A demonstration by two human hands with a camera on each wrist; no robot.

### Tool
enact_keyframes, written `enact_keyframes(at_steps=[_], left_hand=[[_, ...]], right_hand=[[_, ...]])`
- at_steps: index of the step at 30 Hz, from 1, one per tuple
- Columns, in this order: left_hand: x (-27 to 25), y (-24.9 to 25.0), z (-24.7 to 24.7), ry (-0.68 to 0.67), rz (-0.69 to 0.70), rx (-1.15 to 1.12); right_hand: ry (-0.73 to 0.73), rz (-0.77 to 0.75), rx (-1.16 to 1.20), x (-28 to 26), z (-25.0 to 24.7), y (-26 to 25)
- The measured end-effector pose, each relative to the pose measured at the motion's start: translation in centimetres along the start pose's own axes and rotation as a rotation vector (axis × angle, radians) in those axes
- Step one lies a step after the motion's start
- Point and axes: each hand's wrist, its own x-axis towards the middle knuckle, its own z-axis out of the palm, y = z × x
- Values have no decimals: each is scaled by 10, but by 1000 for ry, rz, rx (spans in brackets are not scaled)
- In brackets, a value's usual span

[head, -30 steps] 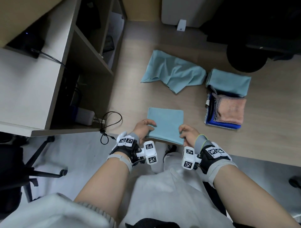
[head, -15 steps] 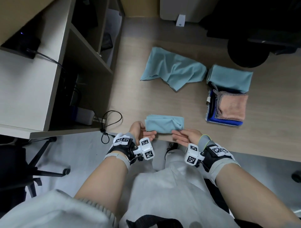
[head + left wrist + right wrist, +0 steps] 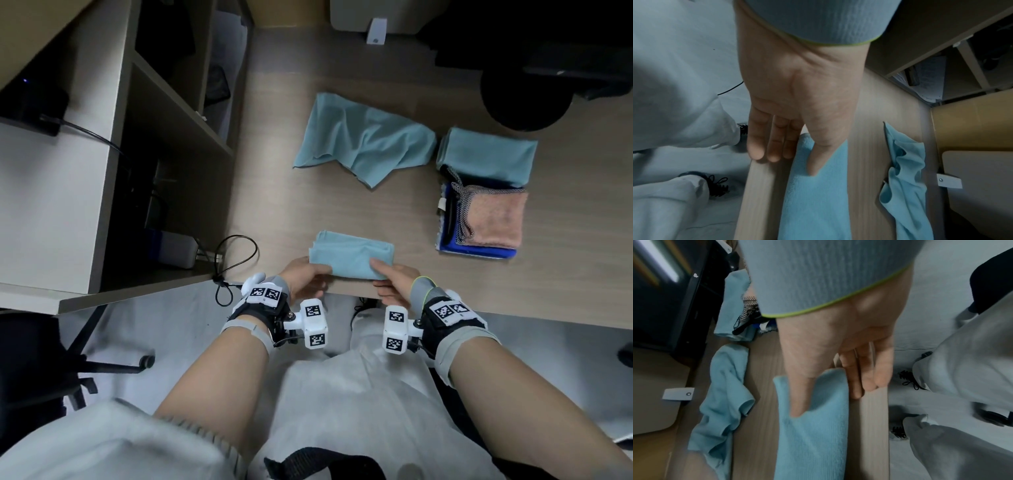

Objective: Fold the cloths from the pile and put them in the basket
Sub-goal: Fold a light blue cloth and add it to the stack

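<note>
Here the folded cloth [image 3: 351,257] lies pinched between left hand [image 3: 305,279] and right hand [image 3: 394,284].

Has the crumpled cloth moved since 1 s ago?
No. The crumpled cloth lies in the same spot against the stack to its right; only the camera shifted. The folded cloth changed, not this one.

Thumbs hide both ends of folded cloth [image 3: 351,255].
</note>
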Motion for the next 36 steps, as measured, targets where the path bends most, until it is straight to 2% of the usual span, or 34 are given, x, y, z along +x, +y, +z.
enact_keyframes(at_steps=[6,13,19,28,33,36], left_hand=[[7,1,3,33,30,-14],[3,1,14,165,83,-147],[-1,6,24,263,233,-145],[-25,35,65,471,400,-223],[-40,69,89,482,459,-300],[-40,96,97,488,532,-291]], right_hand=[[140,-31,12,8,0,-4],[68,-34,178,10,-1,0],[74,-103,247,0,-8,-9],[132,-301,216,-25,-50,-40],[252,-489,148,-37,-68,-65],[286,-527,195,-41,-82,-84]])
